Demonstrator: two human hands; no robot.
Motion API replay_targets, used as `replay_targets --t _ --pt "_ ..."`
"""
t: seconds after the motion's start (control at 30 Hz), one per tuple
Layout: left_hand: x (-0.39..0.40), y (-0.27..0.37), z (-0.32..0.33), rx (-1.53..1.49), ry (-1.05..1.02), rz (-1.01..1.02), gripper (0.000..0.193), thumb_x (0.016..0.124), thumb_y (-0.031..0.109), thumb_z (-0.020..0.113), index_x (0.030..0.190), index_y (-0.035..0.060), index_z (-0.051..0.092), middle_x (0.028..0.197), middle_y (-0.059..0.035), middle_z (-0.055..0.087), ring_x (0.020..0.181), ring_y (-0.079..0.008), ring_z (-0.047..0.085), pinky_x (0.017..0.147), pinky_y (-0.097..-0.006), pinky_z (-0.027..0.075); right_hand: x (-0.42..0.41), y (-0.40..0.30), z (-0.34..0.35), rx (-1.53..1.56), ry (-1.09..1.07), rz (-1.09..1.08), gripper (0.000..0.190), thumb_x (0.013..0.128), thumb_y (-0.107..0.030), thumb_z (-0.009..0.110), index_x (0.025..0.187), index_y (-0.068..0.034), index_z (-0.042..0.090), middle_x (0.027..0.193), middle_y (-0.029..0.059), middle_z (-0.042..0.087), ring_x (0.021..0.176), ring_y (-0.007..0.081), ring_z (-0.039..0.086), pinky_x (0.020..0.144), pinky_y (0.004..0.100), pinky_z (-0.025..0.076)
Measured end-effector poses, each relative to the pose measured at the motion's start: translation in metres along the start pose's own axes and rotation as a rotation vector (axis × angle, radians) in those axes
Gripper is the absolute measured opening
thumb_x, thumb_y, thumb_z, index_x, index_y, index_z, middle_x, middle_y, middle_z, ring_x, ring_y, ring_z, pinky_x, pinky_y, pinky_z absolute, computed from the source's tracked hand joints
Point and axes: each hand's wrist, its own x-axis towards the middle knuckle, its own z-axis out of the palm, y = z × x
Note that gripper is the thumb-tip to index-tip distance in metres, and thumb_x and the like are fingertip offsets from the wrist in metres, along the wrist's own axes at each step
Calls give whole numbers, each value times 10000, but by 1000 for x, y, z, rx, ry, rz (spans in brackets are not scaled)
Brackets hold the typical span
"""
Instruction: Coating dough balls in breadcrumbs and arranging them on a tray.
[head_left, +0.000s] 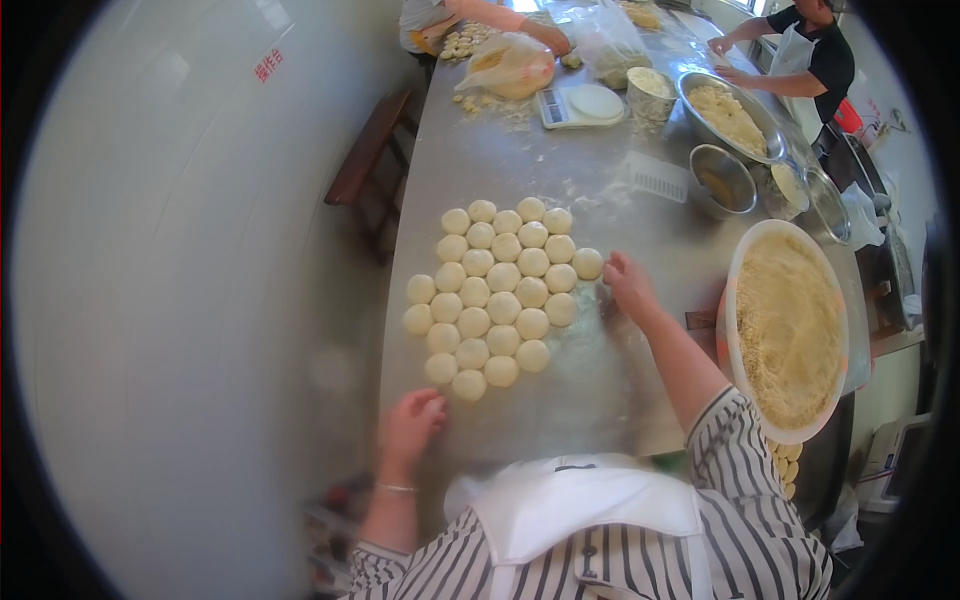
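Note:
Many flattened round dough balls (504, 277) sit in a close-packed cluster on the metal worktable (600, 420). A single dough ball (587, 264) juts out at the cluster's right side. Just right of that ball is my right hand (628, 285), its fingers curled; whether something small is between them is hidden. My left hand (416, 421) hovers by the table's near left edge, below the lowest balls. It is a little blurred, with bent fingers and a gap at the thumb, and nothing shows in it.
At right stands a large tub (787, 330) of crumbly yellowish filling. Farther back are a steel bowl (722, 180), a white scraper (658, 177), a basin of dough (727, 112) and a kitchen scale (581, 107). Two people work at the far end. A wooden bench (367, 157) stands left.

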Motion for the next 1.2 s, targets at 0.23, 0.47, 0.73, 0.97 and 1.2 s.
replay_targets --t 0.23,0.47,0.73,0.97,1.2 --pt "4 -22 18 -185 -96 -74 374 980 180 691 1304 12 612 1088 -68 726 781 -108 679 645 -232 529 8 -48 23 213 -59 340 325 791 -259 809 1004 -36 706 877 73 722 754 188 654 676 370 531" --pt "-6 -2 49 -138 26 26 308 910 152 768 1135 35 592 910 -24 649 693 -101 644 533 -234 482 -32 -51 5 426 -27 402 269 821 -176 811 1000 -59 647 865 39 674 723 133 620 637 300 518" --pt "3 -8 65 -144 159 22 403 878 124 781 1153 48 496 947 -88 619 631 -149 637 488 -265 480 -110 -13 -40 861 -85 595 228 950 -161 724 1109 -43 609 1054 81 674 910 196 689 736 340 576" --pt "5 -16 64 -306 95 73 385 893 96 746 1168 42 483 957 -81 616 603 -130 583 485 -251 454 -192 -12 -81 867 -91 601 215 964 -146 710 1132 -44 622 1088 75 686 936 189 691 734 317 555" --pt "-3 -10 80 -415 -88 107 345 915 74 710 1191 5 515 904 -68 622 595 -112 543 491 -258 440 -250 -8 -106 950 -47 594 219 937 -125 748 1100 -34 634 1052 72 696 888 168 684 698 298 543"
